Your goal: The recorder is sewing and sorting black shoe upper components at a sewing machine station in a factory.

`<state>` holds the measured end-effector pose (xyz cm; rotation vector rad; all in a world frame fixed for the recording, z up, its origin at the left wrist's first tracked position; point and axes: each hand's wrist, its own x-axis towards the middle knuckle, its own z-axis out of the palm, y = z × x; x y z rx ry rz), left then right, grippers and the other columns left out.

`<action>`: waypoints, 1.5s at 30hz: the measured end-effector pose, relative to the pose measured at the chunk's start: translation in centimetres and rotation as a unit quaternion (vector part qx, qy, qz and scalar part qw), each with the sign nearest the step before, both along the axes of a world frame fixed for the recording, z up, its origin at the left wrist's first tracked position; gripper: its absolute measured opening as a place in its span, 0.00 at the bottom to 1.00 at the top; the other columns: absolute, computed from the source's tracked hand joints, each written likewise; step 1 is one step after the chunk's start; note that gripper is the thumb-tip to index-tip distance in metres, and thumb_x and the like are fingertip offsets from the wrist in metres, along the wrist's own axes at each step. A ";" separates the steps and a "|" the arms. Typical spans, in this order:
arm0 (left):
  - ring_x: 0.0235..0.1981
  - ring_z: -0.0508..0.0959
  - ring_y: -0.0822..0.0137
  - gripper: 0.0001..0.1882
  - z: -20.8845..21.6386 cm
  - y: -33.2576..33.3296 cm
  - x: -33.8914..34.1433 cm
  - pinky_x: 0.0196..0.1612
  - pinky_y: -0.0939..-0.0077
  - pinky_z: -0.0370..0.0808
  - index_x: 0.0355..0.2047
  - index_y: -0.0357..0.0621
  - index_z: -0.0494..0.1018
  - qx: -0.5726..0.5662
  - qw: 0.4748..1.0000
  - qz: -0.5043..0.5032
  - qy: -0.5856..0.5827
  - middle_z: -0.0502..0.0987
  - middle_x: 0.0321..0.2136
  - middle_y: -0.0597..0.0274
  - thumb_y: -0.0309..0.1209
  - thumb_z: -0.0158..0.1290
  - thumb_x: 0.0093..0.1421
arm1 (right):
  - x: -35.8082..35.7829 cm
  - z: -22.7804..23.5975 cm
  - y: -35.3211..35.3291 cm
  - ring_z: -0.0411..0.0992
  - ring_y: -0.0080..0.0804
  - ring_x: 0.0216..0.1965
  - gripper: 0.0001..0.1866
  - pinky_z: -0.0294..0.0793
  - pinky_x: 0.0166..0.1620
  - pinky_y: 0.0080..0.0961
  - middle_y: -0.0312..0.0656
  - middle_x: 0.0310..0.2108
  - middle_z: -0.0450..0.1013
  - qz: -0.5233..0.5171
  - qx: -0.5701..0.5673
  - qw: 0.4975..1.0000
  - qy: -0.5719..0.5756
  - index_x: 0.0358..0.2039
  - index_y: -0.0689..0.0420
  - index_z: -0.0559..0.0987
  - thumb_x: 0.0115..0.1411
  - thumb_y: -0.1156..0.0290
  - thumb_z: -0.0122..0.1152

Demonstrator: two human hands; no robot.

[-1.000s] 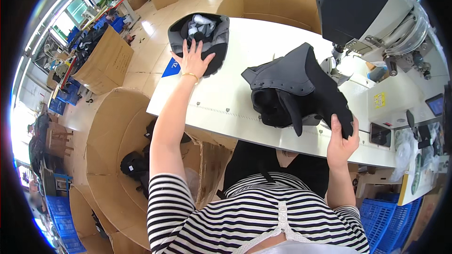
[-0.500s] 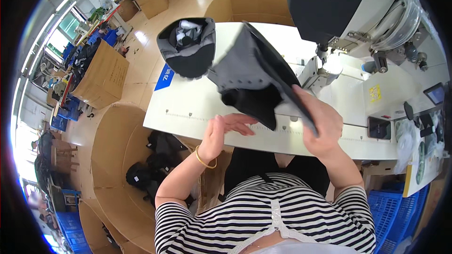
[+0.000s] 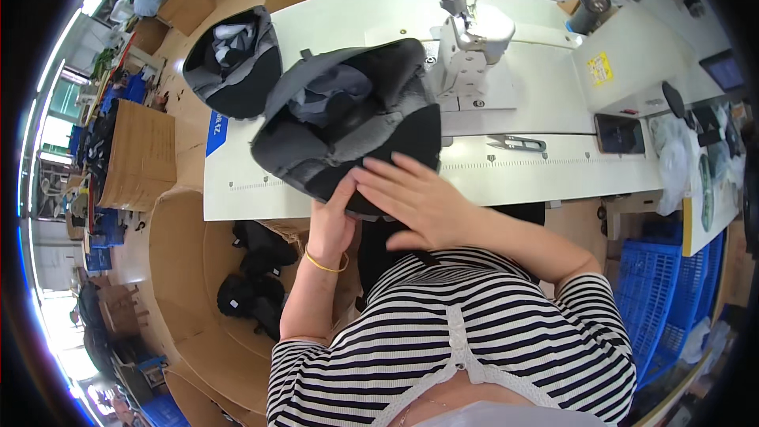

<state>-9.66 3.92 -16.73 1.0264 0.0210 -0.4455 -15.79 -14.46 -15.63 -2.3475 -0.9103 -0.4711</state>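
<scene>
A grey and black cap (image 3: 411,126) lies upturned over the near part of the white sewing table, its inside facing up and its brim toward me. My left hand (image 3: 332,225) grips the brim's near edge, thumb on top and the other fingers mostly hidden beneath. Across the brim lies my right hand (image 3: 427,202), flat with its fingers spread. A second upturned cap (image 3: 259,79) rests at the table's far left, with crumpled grey and white material inside. Beyond the held cap stands the post of a sewing machine (image 3: 466,55).
Thread snips (image 3: 518,142) and a dark phone (image 3: 619,134) lie on the table to the right. Below the table's left side, a big cardboard bin (image 3: 182,261) holds several black pieces. Blue crates (image 3: 644,285) stand at lower right, beside a small side shelf (image 3: 702,209).
The cap has come down from beside the machine and turned inside-up. My left hand has taken hold of its brim; my right hand has let go and spread flat on it. The view has shifted.
</scene>
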 end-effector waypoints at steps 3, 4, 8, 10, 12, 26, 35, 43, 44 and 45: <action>0.45 0.75 0.64 0.16 0.8 -0.1 0.3 0.48 0.70 0.74 0.49 0.37 0.68 0.008 1.000 -0.003 -0.007 0.74 0.45 0.58 0.22 0.51 0.59 | 2.0 -0.4 -3.1 0.53 0.46 0.64 0.38 0.50 0.62 0.45 0.50 0.61 0.57 -0.171 -0.037 0.984 -0.033 0.57 0.65 0.62 0.50 0.59 0.63; 0.45 0.75 0.63 0.16 1.1 -0.4 0.1 0.49 0.69 0.74 0.49 0.37 0.67 0.010 1.000 0.008 -0.005 0.73 0.45 0.57 0.21 0.50 0.59 | 2.0 -0.7 -4.3 0.56 0.46 0.62 0.34 0.56 0.60 0.43 0.53 0.60 0.58 -0.230 -0.027 0.970 -0.072 0.55 0.65 0.64 0.51 0.62 0.62; 0.46 0.75 0.61 0.17 2.2 0.0 -0.1 0.49 0.67 0.74 0.50 0.36 0.67 -0.018 0.996 -0.057 -0.071 0.73 0.46 0.54 0.19 0.48 0.59 | 1.0 -0.6 -4.1 0.69 0.28 0.37 0.20 0.69 0.40 0.24 0.46 0.38 0.71 -0.271 0.317 0.906 0.074 0.48 0.64 0.70 0.60 0.64 0.55; 0.47 0.75 0.59 0.19 2.4 0.0 0.0 0.50 0.66 0.73 0.50 0.34 0.66 -0.008 0.993 -0.070 -0.091 0.73 0.46 0.53 0.18 0.48 0.57 | 0.2 0.4 -3.5 0.69 0.20 0.28 0.16 0.69 0.32 0.18 0.40 0.29 0.72 -0.198 0.483 0.802 0.292 0.43 0.64 0.72 0.64 0.63 0.51; 0.47 0.75 0.58 0.19 3.3 -0.5 -0.1 0.50 0.65 0.73 0.50 0.34 0.67 -0.026 0.990 -0.095 -0.102 0.73 0.46 0.52 0.17 0.49 0.56 | -0.7 1.1 -3.6 0.61 0.09 0.31 0.15 0.61 0.34 0.11 0.26 0.29 0.69 -0.116 0.556 0.767 0.300 0.42 0.64 0.73 0.67 0.64 0.46; 0.44 0.73 0.68 0.26 4.1 -0.8 5.3 0.48 0.72 0.70 0.47 0.33 0.70 -0.021 0.915 -0.265 -0.305 0.75 0.42 0.58 0.19 0.63 0.46 | -0.4 4.4 -3.9 0.64 0.12 0.28 0.12 0.65 0.31 0.14 0.29 0.27 0.70 -0.175 0.560 0.781 0.216 0.36 0.62 0.73 0.66 0.65 0.48; 0.39 0.78 0.61 0.16 6.0 -2.8 3.9 0.44 0.70 0.75 0.40 0.34 0.74 -0.030 0.977 -0.130 -0.168 0.78 0.38 0.54 0.15 0.50 0.49 | -0.8 5.1 -4.2 0.69 0.18 0.24 0.15 0.70 0.26 0.16 0.34 0.24 0.70 -0.103 0.586 0.748 0.295 0.34 0.62 0.71 0.67 0.61 0.46; 0.40 0.78 0.61 0.19 5.5 -3.0 4.7 0.44 0.70 0.75 0.42 0.36 0.73 -0.039 0.977 -0.115 -0.174 0.77 0.39 0.55 0.20 0.53 0.47 | -0.7 5.2 -3.8 0.70 0.17 0.24 0.16 0.70 0.26 0.15 0.34 0.25 0.71 -0.107 0.606 0.733 0.288 0.33 0.61 0.72 0.67 0.60 0.46; 0.40 0.78 0.61 0.19 5.6 -3.4 5.0 0.44 0.70 0.75 0.42 0.36 0.73 -0.040 0.976 -0.117 -0.177 0.77 0.39 0.55 0.20 0.53 0.47 | -0.2 5.3 -4.1 0.70 0.17 0.24 0.16 0.70 0.26 0.15 0.34 0.25 0.71 -0.106 0.606 0.735 0.285 0.33 0.61 0.72 0.67 0.60 0.46; 0.41 0.77 0.61 0.19 6.0 -3.8 5.0 0.45 0.70 0.74 0.43 0.35 0.72 -0.038 0.979 -0.112 -0.166 0.77 0.39 0.55 0.20 0.53 0.47 | 0.1 5.3 -4.2 0.70 0.17 0.24 0.16 0.70 0.25 0.15 0.34 0.25 0.72 -0.116 0.620 0.722 0.285 0.32 0.61 0.73 0.67 0.60 0.46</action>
